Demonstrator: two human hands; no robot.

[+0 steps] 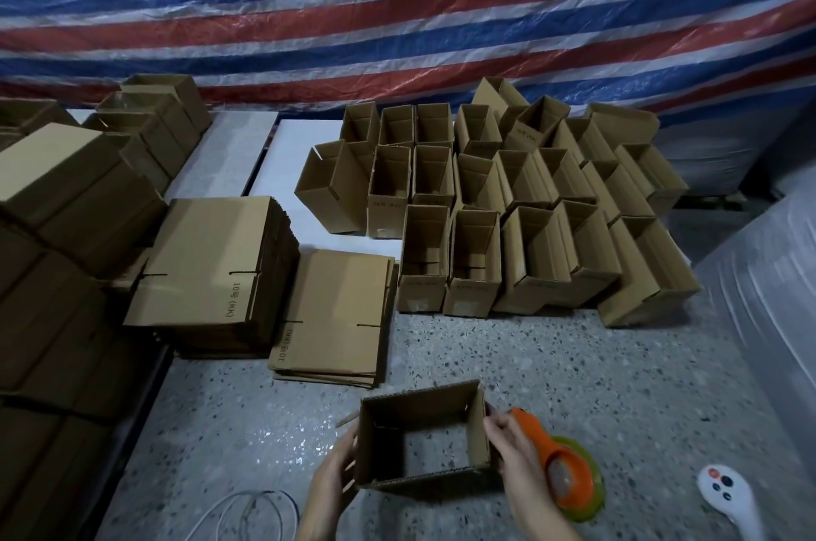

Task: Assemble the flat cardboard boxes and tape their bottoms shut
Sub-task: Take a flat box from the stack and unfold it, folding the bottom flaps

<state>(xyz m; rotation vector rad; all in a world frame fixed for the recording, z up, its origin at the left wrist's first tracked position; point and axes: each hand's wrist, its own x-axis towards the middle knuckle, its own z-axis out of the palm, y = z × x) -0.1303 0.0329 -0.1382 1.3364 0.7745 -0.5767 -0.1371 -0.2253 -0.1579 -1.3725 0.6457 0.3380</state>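
Note:
An opened-out cardboard box (pixel 424 439) stands on the speckled floor in front of me, open end up, and I look down into it. My left hand (pixel 331 474) holds its left wall. My right hand (pixel 514 456) grips the top of its right wall, thumb at the edge. An orange tape dispenser (pixel 569 474) with a green-rimmed roll lies on the floor just right of that hand, partly behind it. Two stacks of flat boxes, a tall stack (pixel 212 266) and a low stack (pixel 335 315), lie beyond the box to the left.
Several assembled boxes (pixel 508 209) stand open-topped in rows ahead on the right. Bundled boxes (pixel 66 209) are piled along the left. A white handheld device (pixel 726 496) and a white cable (pixel 247 514) lie on the floor. A striped tarp (pixel 397 10) hangs behind; wrapped plastic (pixel 772 297) sits right.

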